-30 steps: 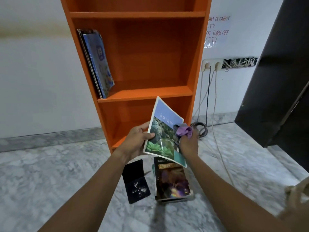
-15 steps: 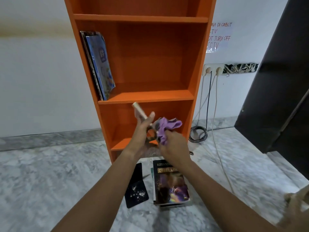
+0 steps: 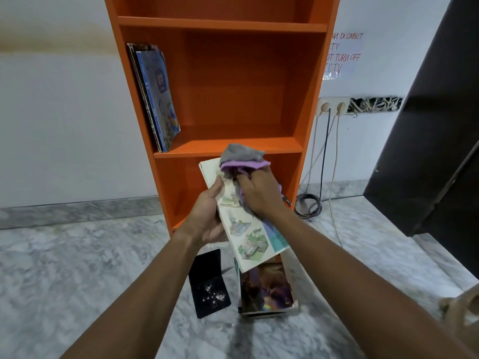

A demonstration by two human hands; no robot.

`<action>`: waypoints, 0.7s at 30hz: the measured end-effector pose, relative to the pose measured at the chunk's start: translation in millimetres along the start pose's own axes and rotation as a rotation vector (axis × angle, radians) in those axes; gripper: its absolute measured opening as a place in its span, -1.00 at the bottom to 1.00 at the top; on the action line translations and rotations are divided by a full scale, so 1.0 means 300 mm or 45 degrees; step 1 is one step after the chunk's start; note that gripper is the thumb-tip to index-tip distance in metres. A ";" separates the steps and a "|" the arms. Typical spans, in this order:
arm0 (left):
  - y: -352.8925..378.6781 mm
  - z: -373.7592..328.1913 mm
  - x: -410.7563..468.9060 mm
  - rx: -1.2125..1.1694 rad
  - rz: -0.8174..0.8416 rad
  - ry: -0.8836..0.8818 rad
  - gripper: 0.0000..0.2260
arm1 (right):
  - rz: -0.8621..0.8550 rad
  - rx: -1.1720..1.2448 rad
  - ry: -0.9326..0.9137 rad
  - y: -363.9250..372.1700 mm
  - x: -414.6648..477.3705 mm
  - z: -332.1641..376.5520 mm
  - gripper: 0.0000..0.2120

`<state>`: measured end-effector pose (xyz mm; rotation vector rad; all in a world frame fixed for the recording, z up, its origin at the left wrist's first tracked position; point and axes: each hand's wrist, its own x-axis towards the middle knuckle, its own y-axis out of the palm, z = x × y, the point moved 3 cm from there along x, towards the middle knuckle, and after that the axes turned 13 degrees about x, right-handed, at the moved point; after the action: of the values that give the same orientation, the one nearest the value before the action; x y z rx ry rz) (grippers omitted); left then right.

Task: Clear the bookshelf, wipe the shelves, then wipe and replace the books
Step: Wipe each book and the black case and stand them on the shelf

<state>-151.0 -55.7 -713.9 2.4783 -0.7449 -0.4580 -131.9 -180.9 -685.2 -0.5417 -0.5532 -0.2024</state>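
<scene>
The marble floor (image 3: 77,268) spreads out before the orange bookshelf (image 3: 246,81), which stands against the white wall. To the right of the bookshelf, well apart from it, a dark door (image 3: 427,151) fills the edge of the view. In the bookshelf's middle compartment a few thin books (image 3: 158,99) lean against its left wall.

In front of the bookshelf's lower compartment, a pale illustrated book (image 3: 248,234) is held up, tilted, with its top corner level with the shelf board above. On the floor just before the bookshelf's foot lies a small stack of books (image 3: 267,291), and beside it on the left a black folder (image 3: 208,283).

The left hand (image 3: 207,213) grips the pale book's left edge, fingers curled behind and thumb on the cover. The right hand (image 3: 259,195) is closed around a purple-and-grey cloth (image 3: 242,158) and presses it onto the upper part of the cover. A wall socket (image 3: 333,106) sits right of the bookshelf.
</scene>
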 end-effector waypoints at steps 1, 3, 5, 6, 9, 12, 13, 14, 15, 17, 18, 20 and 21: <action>-0.002 -0.005 -0.001 -0.010 -0.023 0.005 -0.47 | -0.036 0.086 0.079 -0.009 0.016 0.001 -0.69; -0.013 -0.022 -0.006 0.046 -0.091 0.025 -0.51 | -0.087 0.292 0.268 -0.029 0.023 -0.023 -0.75; -0.021 -0.044 -0.020 0.107 -0.138 0.069 -0.54 | -0.131 0.509 0.462 -0.050 -0.010 -0.044 -0.79; -0.023 -0.053 -0.028 0.126 -0.156 0.086 -0.55 | -0.144 0.584 0.553 -0.054 -0.032 -0.075 -0.80; -0.030 -0.082 -0.048 0.165 -0.235 0.149 -0.59 | -0.112 0.856 0.772 -0.030 -0.114 -0.159 -0.64; -0.051 -0.103 -0.052 0.173 -0.306 0.167 -0.61 | -0.065 1.104 0.918 0.005 -0.195 -0.227 -0.57; -0.055 -0.107 -0.051 0.199 -0.322 0.171 -0.60 | -0.065 1.215 0.955 0.008 -0.219 -0.225 -0.59; -0.055 -0.110 -0.053 0.232 -0.337 0.174 -0.60 | -0.056 1.344 1.022 0.011 -0.246 -0.216 -0.65; -0.056 -0.114 -0.057 0.272 -0.363 0.172 -0.61 | -0.017 1.474 1.076 0.016 -0.266 -0.229 -0.68; -0.067 -0.126 -0.059 0.390 -0.454 0.195 -0.64 | 0.036 1.660 1.083 0.014 -0.296 -0.249 -0.67; -0.081 -0.134 -0.055 0.468 -0.510 0.212 -0.66 | 0.032 1.684 1.066 0.007 -0.307 -0.257 -0.65; -0.121 -0.144 -0.036 0.695 -0.607 0.226 -0.67 | 0.044 1.547 0.994 -0.004 -0.308 -0.261 -0.59; -0.144 -0.148 -0.024 0.875 -0.681 0.212 -0.64 | 0.024 1.420 0.945 -0.007 -0.303 -0.264 -0.59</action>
<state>-118.8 -4.0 -700.4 3.3237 -0.1585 -0.1785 -173.3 -221.7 -790.7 0.6119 0.1163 -0.0421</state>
